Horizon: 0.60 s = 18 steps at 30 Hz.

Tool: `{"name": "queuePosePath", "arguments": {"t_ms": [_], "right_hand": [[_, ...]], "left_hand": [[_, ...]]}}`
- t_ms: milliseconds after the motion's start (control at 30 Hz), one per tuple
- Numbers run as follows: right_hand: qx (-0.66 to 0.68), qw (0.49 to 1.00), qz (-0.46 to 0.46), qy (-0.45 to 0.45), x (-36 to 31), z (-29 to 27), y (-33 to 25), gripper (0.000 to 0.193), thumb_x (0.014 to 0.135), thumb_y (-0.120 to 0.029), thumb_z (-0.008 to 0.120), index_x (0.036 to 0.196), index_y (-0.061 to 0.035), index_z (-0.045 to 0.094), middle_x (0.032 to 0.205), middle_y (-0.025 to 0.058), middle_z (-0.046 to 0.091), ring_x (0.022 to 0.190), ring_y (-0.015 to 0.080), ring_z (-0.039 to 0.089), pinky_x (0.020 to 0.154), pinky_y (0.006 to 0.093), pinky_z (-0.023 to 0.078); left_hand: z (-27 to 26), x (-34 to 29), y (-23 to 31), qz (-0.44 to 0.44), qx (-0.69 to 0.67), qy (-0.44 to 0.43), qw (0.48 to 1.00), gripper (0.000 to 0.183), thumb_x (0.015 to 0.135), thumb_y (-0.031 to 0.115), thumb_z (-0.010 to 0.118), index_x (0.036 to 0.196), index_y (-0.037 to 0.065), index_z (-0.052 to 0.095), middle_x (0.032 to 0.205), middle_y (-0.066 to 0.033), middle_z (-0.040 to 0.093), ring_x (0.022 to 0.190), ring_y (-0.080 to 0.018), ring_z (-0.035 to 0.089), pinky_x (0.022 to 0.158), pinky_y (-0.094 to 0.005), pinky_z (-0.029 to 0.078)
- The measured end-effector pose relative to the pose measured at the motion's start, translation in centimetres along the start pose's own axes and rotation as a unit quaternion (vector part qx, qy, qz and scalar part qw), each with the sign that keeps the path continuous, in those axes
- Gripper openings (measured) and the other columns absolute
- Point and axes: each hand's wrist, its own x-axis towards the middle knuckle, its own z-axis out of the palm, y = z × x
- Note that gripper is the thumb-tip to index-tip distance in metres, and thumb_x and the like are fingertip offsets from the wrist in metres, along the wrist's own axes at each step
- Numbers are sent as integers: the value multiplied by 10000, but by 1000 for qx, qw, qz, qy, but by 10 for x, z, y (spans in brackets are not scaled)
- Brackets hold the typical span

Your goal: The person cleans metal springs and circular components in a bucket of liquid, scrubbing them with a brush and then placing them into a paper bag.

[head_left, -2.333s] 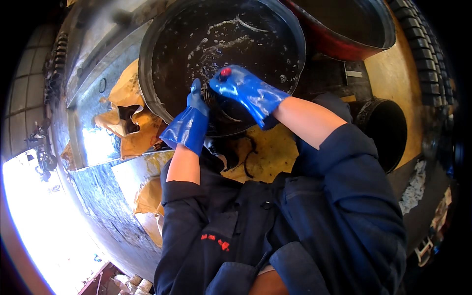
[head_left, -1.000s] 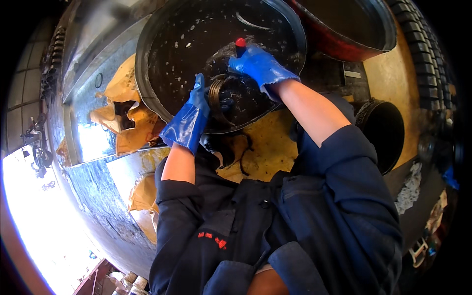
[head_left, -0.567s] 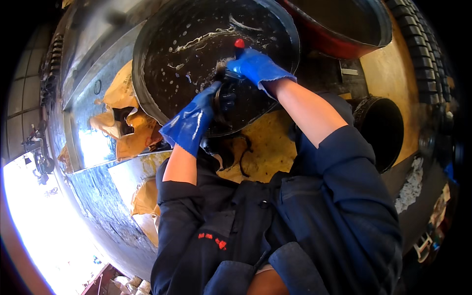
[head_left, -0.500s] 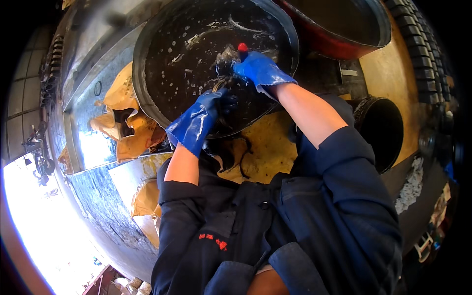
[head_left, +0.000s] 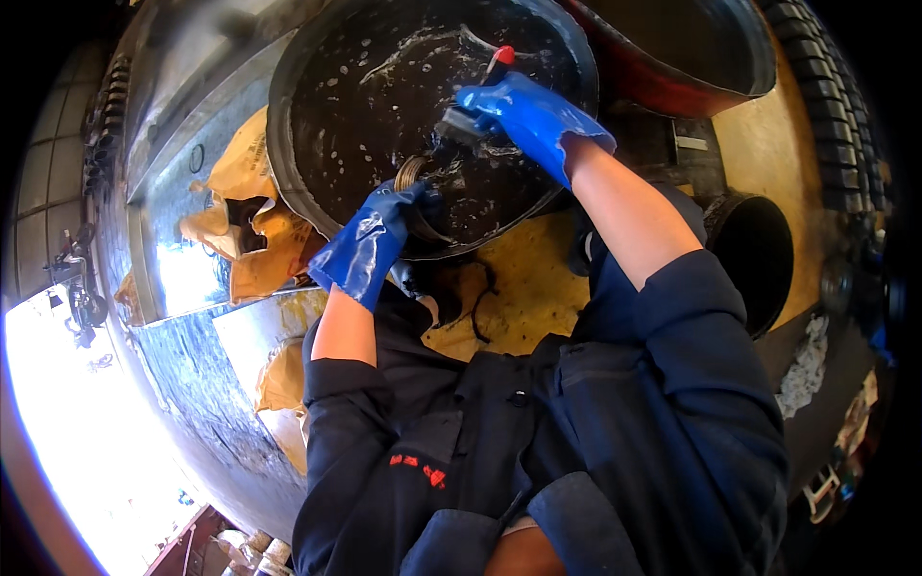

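Both my hands wear blue rubber gloves over a round dark tub (head_left: 279,144) of dark, bubbly liquid. My left hand (head_left: 370,235) is closed on a curved, grooved metal ring (head_left: 410,173) at the tub's near side; the glove and liquid hide part of it. In my right hand (head_left: 528,110) is a brush with a red-tipped handle (head_left: 502,58). Its greyish bristle end (head_left: 463,125) points left, just above the liquid, beyond the ring and apart from it.
A second, red-sided tub (head_left: 663,82) stands at the far right. Torn brown paper (head_left: 254,182) lies left of the tub. A black cylinder with an open end (head_left: 754,259) sits to the right, with tyres (head_left: 816,106) behind. Yellow-stained flooring (head_left: 528,278) shows beneath the tub.
My right hand has lifted the brush up and away from the ring, out of the splashing. My left hand has shifted slightly left, and more of the ring shows above the liquid.
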Motion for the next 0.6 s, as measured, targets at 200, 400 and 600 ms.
{"name": "queuePosePath", "arguments": {"t_ms": [200, 400, 600], "right_hand": [[-8, 985, -109, -131, 2, 62, 6, 484, 891, -426, 738, 1217, -68, 708, 1072, 134, 751, 960, 277, 717, 865, 368, 512], [-19, 1000, 6, -13, 49, 49, 41, 417, 854, -400, 751, 1069, -43, 773, 965, 153, 764, 881, 265, 708, 843, 382, 535], [15, 993, -20, -112, 26, 43, 6, 471, 888, -500, 716, 1081, -76, 785, 981, 147, 769, 910, 251, 701, 854, 370, 516]], "left_hand": [[-2, -7, -4, 82, 45, -5, 996, 449, 952, -130, 590, 1390, -36, 574, 1214, -236, 706, 1045, -370, 735, 883, -480, 643], [16, -15, 1, 94, 83, -59, 990, 475, 913, -143, 667, 1373, -55, 581, 1232, -188, 717, 1088, -302, 731, 947, -410, 635], [3, -13, 3, 115, 100, -31, 988, 515, 875, -200, 617, 1370, -60, 583, 1246, -192, 711, 1086, -314, 728, 933, -406, 621]]}}
